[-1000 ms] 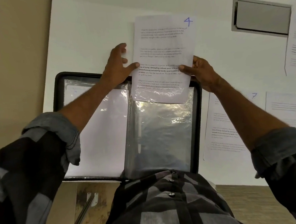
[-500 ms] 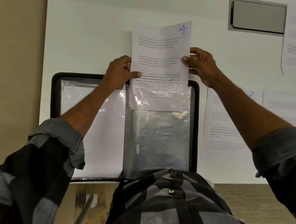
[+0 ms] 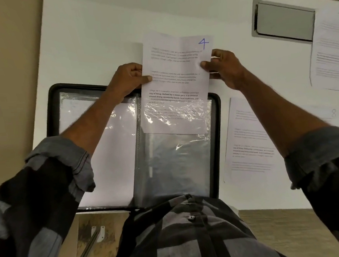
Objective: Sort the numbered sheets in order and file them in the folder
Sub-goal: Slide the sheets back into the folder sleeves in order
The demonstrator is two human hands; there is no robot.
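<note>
Pinched the white printed sheet marked 4 (image 3: 177, 77) by its side edges with left hand (image 3: 128, 81) and right hand (image 3: 224, 68), lower end tucked into the clear plastic sleeve (image 3: 177, 164) of the open black folder (image 3: 51, 108) on the white counter (image 3: 90, 43); probably needed even, straight feeding to avoid buckling.

Beyond the far edge of the folder (image 3: 52, 116) the white table (image 3: 98, 37) lies bare on the left and middle, the widest open way. A narrow bare strip runs along the folder's left side to the table edge. At the folder's far rim the left hand (image 3: 127, 81) and right hand (image 3: 224, 70) pinch sheet 4 (image 3: 177, 77), its lower part inside the right-hand clear sleeve (image 3: 177, 164) — both forearms cross above the folder's pages. Just right of the folder a printed sheet (image 3: 249, 138) lies flat, with sheet 8 (image 3: 334, 114) farther out. Beyond the folder to the far right, a recessed metal hatch (image 3: 285, 21) breaks the surface.
</note>
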